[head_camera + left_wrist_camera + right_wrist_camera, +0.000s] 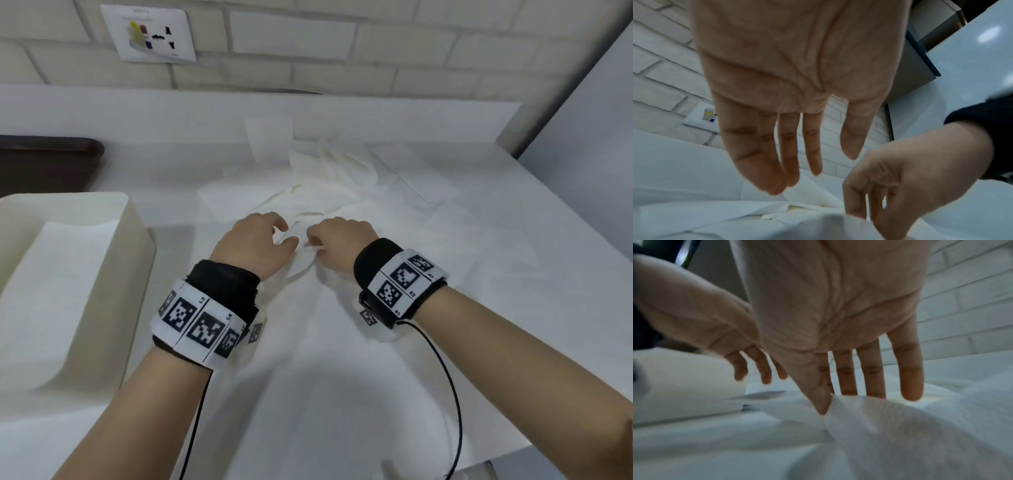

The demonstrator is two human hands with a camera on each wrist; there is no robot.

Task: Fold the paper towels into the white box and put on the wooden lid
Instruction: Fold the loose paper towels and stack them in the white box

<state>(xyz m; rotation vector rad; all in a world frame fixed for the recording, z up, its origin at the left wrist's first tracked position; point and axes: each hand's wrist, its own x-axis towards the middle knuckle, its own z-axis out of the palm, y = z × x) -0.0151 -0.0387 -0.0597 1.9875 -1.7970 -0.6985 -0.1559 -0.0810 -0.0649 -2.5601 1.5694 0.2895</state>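
Beside the white box, loose paper towels are spread over the table, one seemingly pinched by the right hand while the left hand hovers spread, so the thin sheet could be torn.

white table — loose paper towels | white box at left

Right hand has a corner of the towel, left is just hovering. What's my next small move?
Probably bring the left hand down to pinch the paper towel edge beside the right hand: its fingers hang open above the sheet, and only the right thumb and fingers pinch it.
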